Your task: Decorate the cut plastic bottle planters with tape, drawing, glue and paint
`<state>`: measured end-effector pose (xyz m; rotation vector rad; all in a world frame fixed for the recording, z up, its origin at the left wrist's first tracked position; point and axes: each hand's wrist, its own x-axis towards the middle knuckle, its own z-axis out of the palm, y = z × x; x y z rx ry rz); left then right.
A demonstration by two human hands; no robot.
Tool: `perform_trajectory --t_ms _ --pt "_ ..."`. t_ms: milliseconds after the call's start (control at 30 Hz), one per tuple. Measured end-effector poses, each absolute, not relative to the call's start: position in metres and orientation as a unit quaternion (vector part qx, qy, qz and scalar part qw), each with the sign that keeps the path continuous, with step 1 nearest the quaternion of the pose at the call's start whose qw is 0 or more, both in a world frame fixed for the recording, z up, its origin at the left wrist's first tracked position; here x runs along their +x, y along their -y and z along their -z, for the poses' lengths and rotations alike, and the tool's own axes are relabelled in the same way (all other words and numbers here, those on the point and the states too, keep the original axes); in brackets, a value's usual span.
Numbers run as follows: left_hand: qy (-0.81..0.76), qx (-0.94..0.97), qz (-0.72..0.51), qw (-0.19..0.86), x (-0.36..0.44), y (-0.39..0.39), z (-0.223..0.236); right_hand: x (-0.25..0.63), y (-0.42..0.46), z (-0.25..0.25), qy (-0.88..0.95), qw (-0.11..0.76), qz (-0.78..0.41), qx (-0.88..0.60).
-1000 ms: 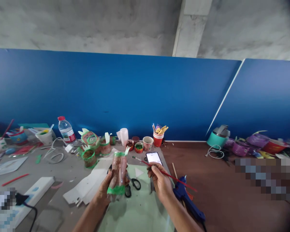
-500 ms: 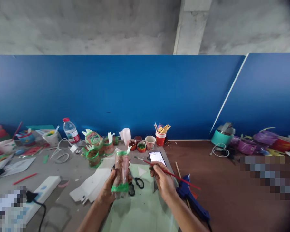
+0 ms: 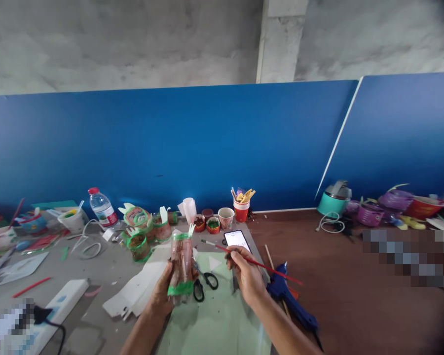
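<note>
My left hand (image 3: 163, 291) is wrapped round a clear plastic bottle piece (image 3: 181, 264), painted brown with green bands at top and bottom. Pale finger-like strips stick up from its upper rim. In my right hand (image 3: 246, 276) is a thin red paintbrush (image 3: 268, 267), pinched near the middle, its bristles pointing left towards the bottle piece but apart from it. Black-handled scissors (image 3: 205, 286) lie just right of the bottle piece on a pale green mat (image 3: 207, 328). Beyond my right hand lies a lit phone (image 3: 237, 240).
A blue glue gun (image 3: 290, 298) lies right of my right forearm. Small paint cups (image 3: 213, 225), a paper cup (image 3: 226, 217) and a red cup of tools (image 3: 241, 211) stand at the back. Left are green-rimmed painted pots (image 3: 138, 246), a water bottle (image 3: 102, 208) and a power strip (image 3: 61, 305).
The view has tilted and shifted slightly, so everything sits a little further left. Both hands keep their holds on the bottle piece and the paintbrush.
</note>
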<state>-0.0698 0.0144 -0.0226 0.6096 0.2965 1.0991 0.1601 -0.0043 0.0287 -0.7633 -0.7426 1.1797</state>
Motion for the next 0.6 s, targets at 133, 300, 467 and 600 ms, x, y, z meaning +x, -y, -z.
perform_trajectory --t_ms 133,300,467,600 --pt "-0.140 0.276 -0.503 0.807 -0.072 -0.017 0.021 0.160 0.005 -0.030 0.328 0.700 -0.533 -0.343" --pt "-0.116 0.277 -0.487 0.821 -0.075 -0.022 0.021 0.160 0.003 -0.027 0.321 0.700 -0.535 -0.347" --pt "-0.134 0.262 -0.499 0.815 -0.073 -0.023 0.028 0.160 0.005 -0.025 0.333 0.698 -0.546 -0.321" --pt "-0.137 0.229 -0.531 0.804 -0.068 -0.023 0.032 0.158 0.006 -0.022 0.353 0.686 -0.552 -0.315"
